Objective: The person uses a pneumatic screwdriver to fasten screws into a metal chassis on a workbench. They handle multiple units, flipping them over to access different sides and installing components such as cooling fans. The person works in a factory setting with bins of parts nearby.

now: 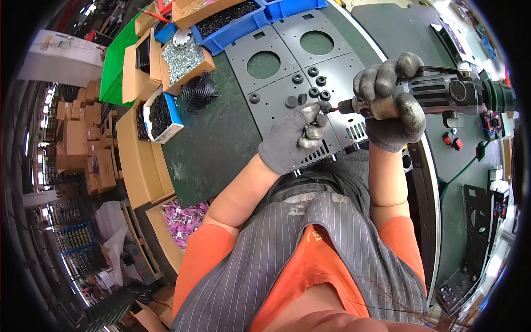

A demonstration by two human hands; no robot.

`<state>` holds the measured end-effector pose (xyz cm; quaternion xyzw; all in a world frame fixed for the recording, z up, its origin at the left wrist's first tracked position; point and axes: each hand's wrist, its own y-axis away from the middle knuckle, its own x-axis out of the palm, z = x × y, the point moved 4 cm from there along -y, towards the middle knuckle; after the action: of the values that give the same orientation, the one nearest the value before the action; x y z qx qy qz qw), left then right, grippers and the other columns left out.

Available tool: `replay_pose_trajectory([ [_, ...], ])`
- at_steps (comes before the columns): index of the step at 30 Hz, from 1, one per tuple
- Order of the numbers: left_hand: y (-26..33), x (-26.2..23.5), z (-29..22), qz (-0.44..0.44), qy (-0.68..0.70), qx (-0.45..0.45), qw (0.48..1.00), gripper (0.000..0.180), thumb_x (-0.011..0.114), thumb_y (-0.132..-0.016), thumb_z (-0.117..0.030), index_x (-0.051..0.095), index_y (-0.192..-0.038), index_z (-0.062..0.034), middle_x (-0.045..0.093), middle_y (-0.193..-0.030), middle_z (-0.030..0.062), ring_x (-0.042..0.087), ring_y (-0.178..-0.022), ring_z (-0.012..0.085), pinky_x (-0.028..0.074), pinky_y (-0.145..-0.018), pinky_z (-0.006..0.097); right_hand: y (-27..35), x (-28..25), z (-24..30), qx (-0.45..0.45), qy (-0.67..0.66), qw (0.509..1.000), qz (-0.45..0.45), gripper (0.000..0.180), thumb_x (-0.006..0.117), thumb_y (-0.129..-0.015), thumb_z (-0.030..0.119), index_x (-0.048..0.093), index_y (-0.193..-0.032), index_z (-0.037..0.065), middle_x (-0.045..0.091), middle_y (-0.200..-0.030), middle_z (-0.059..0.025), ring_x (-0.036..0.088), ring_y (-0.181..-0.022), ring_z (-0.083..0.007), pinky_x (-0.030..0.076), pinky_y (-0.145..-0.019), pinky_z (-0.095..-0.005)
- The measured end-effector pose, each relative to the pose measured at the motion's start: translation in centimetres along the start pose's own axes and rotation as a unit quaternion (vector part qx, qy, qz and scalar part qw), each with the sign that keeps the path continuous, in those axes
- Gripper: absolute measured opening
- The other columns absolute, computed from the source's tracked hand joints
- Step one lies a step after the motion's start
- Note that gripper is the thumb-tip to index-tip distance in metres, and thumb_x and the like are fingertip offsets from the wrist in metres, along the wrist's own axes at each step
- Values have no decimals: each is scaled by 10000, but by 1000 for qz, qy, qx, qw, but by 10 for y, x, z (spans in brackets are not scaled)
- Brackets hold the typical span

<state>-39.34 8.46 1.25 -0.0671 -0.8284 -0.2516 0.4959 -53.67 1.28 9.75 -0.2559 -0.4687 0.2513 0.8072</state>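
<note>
My right hand point(390, 102), in a grey work glove, is wrapped around a power screwdriver point(437, 94) held sideways above the panel. Its red-tipped bit points left and meets the fingertips of my left hand point(296, 135). That gloved hand is closed, thumb and forefinger pinched at the bit's tip; whatever small thing sits between them is hidden. Beneath both hands lies a grey sheet-metal panel point(271, 91) with two large round holes and rows of slots by its near edge. Several black rubber feet point(313, 92) rest on it around my left fingertips.
A black fan guard point(199, 91) lies on the green table point(204, 149) left of the panel. Beyond it stand a carton of silvery screws point(182, 61), a box of black screws point(161, 117) and a blue bin point(232, 25). Purple-and-silver parts point(182, 221) fill a carton at lower left.
</note>
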Motion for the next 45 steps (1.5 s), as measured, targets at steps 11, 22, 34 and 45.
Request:
replay_pose_trajectory([
  [11, -15, 7, 15, 27, -49, -80, 995, 300, 381, -982, -171, 476, -1186, 27, 505, -736, 5, 391, -559, 33, 308, -401, 142, 9, -30, 13, 16, -70, 997, -40, 411, 593, -789, 239, 436, -1133, 77, 529, -776, -55, 510, -653, -189, 413, -599, -325],
  [22, -65, 11, 7, 8, -12, -98, 995, 220, 427, -980, -212, 529, -1046, -29, 560, -766, 55, 439, -555, 82, 340, -411, 179, 2, -90, 4, -31, -66, 985, -156, 358, 540, -802, 207, 493, -1128, 66, 567, -837, -82, 535, -761, -227, 437, -739, -403],
  [34, -50, 11, 4, 0, -67, -6, 998, 277, 456, -979, -204, 508, -1167, -8, 563, -924, 53, 507, -680, 76, 399, -498, 165, -6, -86, 10, -32, -60, 987, -145, 362, 569, -795, 228, 516, -1115, 68, 563, -830, -84, 506, -755, -224, 392, -725, -395],
  [45, -25, 9, 9, -61, -163, -14, 985, 357, 413, -997, -312, 582, -943, -2, 500, -670, 5, 419, -501, 45, 329, -390, 154, 1, -35, 13, 2, 27, 998, -63, 385, 559, -804, 243, 465, -1151, 105, 565, -840, -72, 481, -720, -196, 372, -698, -363],
])
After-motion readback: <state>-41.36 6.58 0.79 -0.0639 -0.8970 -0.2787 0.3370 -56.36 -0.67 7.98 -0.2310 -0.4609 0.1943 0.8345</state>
